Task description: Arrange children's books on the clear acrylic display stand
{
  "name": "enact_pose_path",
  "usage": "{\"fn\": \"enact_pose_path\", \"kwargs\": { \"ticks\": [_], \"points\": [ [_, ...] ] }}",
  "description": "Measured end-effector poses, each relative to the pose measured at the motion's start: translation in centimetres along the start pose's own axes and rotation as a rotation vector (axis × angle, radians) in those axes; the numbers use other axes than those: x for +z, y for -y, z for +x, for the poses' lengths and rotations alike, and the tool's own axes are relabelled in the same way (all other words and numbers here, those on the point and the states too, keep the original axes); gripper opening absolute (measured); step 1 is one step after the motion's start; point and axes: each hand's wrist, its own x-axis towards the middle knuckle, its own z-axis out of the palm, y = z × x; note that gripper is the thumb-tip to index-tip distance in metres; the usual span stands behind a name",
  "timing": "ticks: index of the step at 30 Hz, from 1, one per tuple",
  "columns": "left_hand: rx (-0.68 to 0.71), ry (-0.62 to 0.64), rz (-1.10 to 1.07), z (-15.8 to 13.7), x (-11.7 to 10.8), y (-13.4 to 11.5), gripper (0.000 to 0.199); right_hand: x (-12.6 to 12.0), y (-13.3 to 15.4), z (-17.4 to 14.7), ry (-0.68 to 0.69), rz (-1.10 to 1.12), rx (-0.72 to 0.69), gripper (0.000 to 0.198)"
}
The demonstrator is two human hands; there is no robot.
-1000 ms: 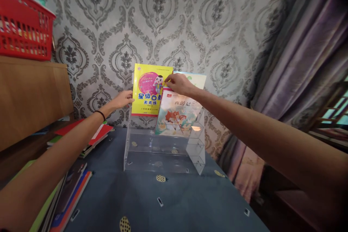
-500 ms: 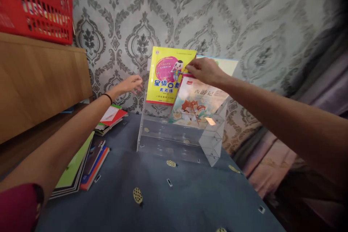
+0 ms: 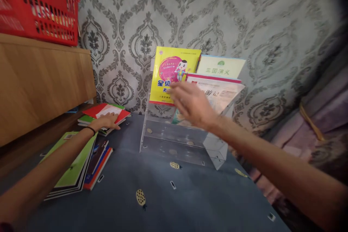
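Observation:
My left hand [image 3: 108,120] lies with spread fingers on the red-covered book [image 3: 94,111] at the top of a small pile at the back left. In front of the clear book rack [image 3: 174,137] hangs my right hand [image 3: 191,103], slightly blurred, its fingers stretched out and holding nothing. The rack bears a yellow workbook [image 3: 163,61], a pale green book [image 3: 220,65] at the back right, and a picture book with a pinkish-red top edge [image 3: 225,88] before it. My right hand hides parts of the yellow workbook and the picture book.
More books, a green one [image 3: 73,166] and a few dark and blue-orange ones [image 3: 99,168], lie near the left forearm. A wooden cabinet [image 3: 46,87] bearing a red basket [image 3: 51,11] stands at the left. A patterned wall rises behind; curtains [image 3: 307,134] hang right.
My left hand has moved left and down from beside the rack onto the book pile. My right hand has let go of the picture book's top and come down and left.

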Motion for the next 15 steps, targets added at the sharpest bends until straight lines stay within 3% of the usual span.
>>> {"fn": "enact_pose_path", "kwargs": {
  "ticks": [2,5,10,15],
  "points": [
    [-0.049,0.036,0.074,-0.6,0.5,-0.2,0.073,1.1,2.5,-1.8,0.061,0.032,-0.076,0.025],
    [-0.052,0.043,0.144,-1.3,0.3,-0.8,0.062,3.2,5.8,-4.7,0.115,0.140,-0.063,0.025],
    [-0.002,0.013,0.237,-2.4,-0.5,-2.1,0.036,6.5,9.9,-9.1,0.227,0.360,0.125,0.023],
    [0.032,-0.058,0.314,-5.3,-0.1,-4.1,0.043,8.5,13.4,-11.1,0.291,0.639,0.332,0.026]
  ]
}}
